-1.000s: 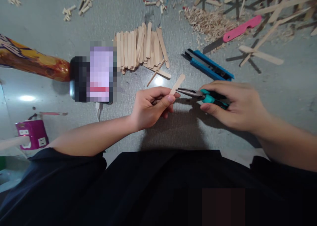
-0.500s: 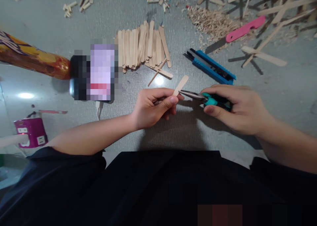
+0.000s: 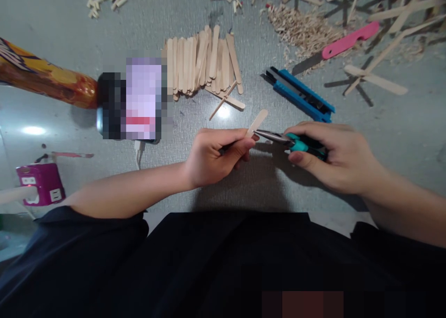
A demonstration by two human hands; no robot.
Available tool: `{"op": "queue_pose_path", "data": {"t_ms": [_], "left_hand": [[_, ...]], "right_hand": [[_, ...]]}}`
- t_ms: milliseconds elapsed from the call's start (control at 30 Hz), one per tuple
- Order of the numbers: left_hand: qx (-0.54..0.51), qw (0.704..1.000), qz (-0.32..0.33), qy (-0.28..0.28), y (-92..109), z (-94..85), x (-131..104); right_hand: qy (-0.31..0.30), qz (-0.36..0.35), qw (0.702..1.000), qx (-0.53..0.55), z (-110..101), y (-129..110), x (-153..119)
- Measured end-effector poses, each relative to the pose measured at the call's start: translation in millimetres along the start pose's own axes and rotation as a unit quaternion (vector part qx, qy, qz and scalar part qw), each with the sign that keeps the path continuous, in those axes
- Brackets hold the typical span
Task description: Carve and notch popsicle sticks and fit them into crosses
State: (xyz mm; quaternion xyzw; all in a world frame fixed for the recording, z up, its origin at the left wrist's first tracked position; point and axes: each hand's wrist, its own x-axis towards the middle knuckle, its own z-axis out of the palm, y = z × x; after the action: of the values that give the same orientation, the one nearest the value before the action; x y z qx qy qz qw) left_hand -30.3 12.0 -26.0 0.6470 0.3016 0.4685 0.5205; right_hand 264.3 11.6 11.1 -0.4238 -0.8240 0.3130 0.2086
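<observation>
Between the thumb and fingers of my left hand (image 3: 223, 153) a wooden craft stick (image 3: 258, 122) is pinched, its rounded upper end pointing up and to the right. My right hand (image 3: 343, 158) is closed around the teal and black handles of needle-nose pliers (image 3: 275, 136). The pliers' tip meets the edge of the stick just above my left fingertips; whether the jaws grip it I cannot tell. The stick's lower end is hidden behind my fingers. Above my hands lies a row of craft sticks (image 3: 202, 62), with two crossed sticks (image 3: 223, 97) at its lower edge.
A blue box cutter (image 3: 301, 94) and a pink-handled knife (image 3: 350, 40) lie beyond my right hand. Wood shavings (image 3: 303, 28) and joined sticks (image 3: 379, 80) are near them. On the left are a phone (image 3: 142, 97), a wrapped snack pack (image 3: 45, 76) and a purple power socket (image 3: 41, 185).
The view has shifted slightly. My left fingers have closed a little more around the stick, and the pliers stay at its edge.
</observation>
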Motion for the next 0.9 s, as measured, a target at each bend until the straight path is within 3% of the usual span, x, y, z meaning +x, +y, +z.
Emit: {"op": "queue_pose_path", "data": {"t_ms": [167,400,767,833,900], "left_hand": [[-0.033,0.999,-0.032,-0.005,1.8,-0.4,0.5],[-0.224,0.963,-0.141,-0.05,-1.8,-3.1,3.1],[-0.317,0.912,-0.246,-0.089,-2.6,-4.7,8.2],[-0.324,0.906,-0.258,-0.09,-1.8,-4.5,9.8],[-0.336,0.899,-0.266,-0.087,-1.0,-4.3,11.3]], "right_hand": [[-0.007,0.004,1.0,0.02,-1.3,-1.6,-0.7],[-0.019,0.022,0.999,0.018,-5.0,-6.4,-4.1],[-0.161,0.079,0.961,0.211,-8.9,7.6,0.1],[-0.132,0.064,0.974,0.172,-6.5,7.6,-0.3],[-0.066,0.032,0.993,0.093,-3.5,6.4,-0.6]]}}
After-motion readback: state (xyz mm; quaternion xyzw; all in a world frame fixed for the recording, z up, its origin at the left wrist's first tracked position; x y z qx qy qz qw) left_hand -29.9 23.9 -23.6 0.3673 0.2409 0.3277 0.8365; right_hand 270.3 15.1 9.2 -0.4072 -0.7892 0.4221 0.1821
